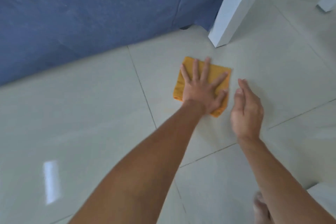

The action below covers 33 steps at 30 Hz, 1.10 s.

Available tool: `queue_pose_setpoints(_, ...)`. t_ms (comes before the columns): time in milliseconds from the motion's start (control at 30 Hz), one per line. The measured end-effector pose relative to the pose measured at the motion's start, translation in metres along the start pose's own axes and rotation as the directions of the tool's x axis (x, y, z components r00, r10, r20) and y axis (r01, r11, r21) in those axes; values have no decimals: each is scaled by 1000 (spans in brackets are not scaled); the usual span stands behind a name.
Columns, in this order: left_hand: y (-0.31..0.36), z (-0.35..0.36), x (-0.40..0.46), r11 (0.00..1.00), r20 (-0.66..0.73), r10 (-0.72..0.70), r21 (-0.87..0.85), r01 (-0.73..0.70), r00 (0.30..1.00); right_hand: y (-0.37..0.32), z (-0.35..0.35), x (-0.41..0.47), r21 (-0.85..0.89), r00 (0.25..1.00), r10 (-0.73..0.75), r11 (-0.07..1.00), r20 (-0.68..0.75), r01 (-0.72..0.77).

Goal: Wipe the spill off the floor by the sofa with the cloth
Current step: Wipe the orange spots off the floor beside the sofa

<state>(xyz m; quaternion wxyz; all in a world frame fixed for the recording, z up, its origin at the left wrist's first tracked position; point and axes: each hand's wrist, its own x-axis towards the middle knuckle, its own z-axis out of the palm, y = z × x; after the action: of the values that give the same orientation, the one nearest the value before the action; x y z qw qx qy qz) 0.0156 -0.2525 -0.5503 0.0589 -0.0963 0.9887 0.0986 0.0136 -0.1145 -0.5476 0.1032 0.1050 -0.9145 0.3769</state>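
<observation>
An orange folded cloth (215, 71) lies on the pale tiled floor (91, 123), just in front of the blue sofa (91, 14). My left hand (201, 91) rests flat on the cloth, palm down and fingers spread, pressing it to the tile. My right hand (247, 111) hovers just right of the cloth, fingers loosely apart, holding nothing. A faint yellowish smear (164, 110) shows on the tile left of my left wrist. I cannot make out any other liquid.
A white furniture leg (231, 9) stands on the floor just beyond the cloth, next to the sofa's corner. A second white leg (327, 3) is at the far right. A bare foot (260, 209) shows at the bottom right. Open tile stretches to the left.
</observation>
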Motion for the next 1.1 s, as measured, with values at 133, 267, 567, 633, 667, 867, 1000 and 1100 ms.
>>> queue_pose_setpoints(133, -6, 8, -67, 1000, -12, 19, -12, -19, 1000, -17, 5, -22, -26, 989, -65, 997, 135, 69)
queue_pose_setpoints(267, -44, 8, -130, 996, -45, -82, -34, 81, 996, -54, 24, -60, -41, 965, -169, 983, 201, 181)
queue_pose_setpoints(567, -170, 3, -294, 925, -97, -380, -63, 376, 920, -158, 84, -181, 9, 828, -407, 899, 385, 437)
queue_pose_setpoints(633, -201, 3, -331, 896, -95, -444, -44, 442, 891, -181, 98, -210, 29, 790, -442, 879, 424, 476)
queue_pose_setpoints(667, -216, 4, -349, 882, -92, -471, -32, 470, 877, -192, 105, -223, 38, 772, -459, 868, 440, 495)
queue_pose_setpoints(867, -302, 3, -439, 780, -77, -622, 19, 625, 779, -236, 141, -269, -5, 676, -521, 790, 521, 612)
queue_pose_setpoints(1000, -362, -2, -470, 706, -74, -706, 11, 709, 704, -235, 147, -273, -107, 657, -510, 740, 555, 664)
queue_pose_setpoints(1100, -404, -10, -469, 636, -76, -770, -20, 771, 633, -235, 148, -273, -117, 657, -515, 731, 551, 672)
